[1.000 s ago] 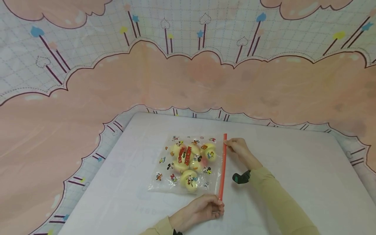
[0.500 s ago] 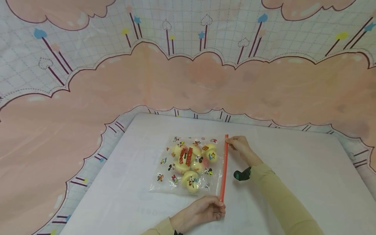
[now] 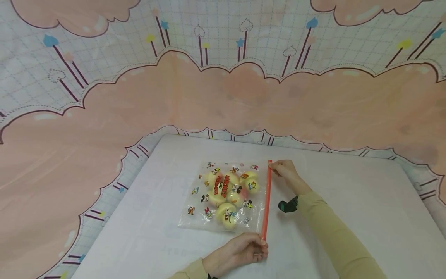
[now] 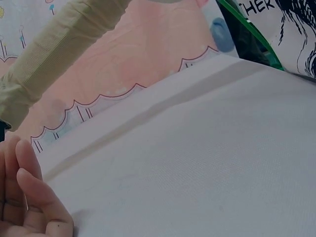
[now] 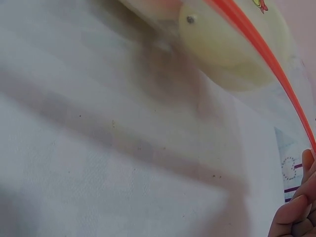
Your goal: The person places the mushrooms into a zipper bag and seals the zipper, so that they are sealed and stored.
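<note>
— On the white table [image 3: 348, 201], where does the clear printed bag [image 3: 223, 197] lie?
— Flat at the middle, with pale yellow round toys [image 3: 226, 213] inside and its red zip strip [image 3: 266, 197] along the right edge.
— And the hands?
— The left hand [image 3: 240, 252] pinches the near end of the strip with curled fingers; the right hand [image 3: 283, 170] pinches the far end. Both sleeves are olive.
— What lies behind?
— A pink cloud-patterned cloth [image 3: 223, 89].

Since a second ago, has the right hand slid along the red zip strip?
No. The right hand still pinches the far end of the red zip strip, beside the bag.
</note>
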### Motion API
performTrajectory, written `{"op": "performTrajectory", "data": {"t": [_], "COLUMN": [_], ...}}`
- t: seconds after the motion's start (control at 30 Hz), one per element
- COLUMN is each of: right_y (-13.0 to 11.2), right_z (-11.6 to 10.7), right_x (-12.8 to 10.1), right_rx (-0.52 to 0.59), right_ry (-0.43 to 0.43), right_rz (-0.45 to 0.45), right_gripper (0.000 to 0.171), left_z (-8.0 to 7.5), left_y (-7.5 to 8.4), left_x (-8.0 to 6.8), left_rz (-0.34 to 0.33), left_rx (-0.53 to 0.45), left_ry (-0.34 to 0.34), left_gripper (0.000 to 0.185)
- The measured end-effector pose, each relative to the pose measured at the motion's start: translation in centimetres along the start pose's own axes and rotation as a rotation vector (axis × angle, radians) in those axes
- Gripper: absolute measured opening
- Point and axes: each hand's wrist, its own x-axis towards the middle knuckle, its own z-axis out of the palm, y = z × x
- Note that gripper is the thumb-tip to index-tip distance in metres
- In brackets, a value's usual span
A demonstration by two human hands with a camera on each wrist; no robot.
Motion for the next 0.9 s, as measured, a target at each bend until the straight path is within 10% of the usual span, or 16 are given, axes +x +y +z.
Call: {"op": "performTrajectory", "data": {"t": [0.9], "right_y": [-0.05], "right_z": [-0.54], "right_x": [0.64], "right_rx": [-0.015], "right_ry": [-0.026], "right_rz": [0.024], "right_gripper": [0.036], "left_z": [0.53], "left_y": [-0.3], "left_x": [-0.09], "left_rz": [0.028], "left_rx": [0.035], "left_ry": [0.061], "left_gripper": [0.019]}}
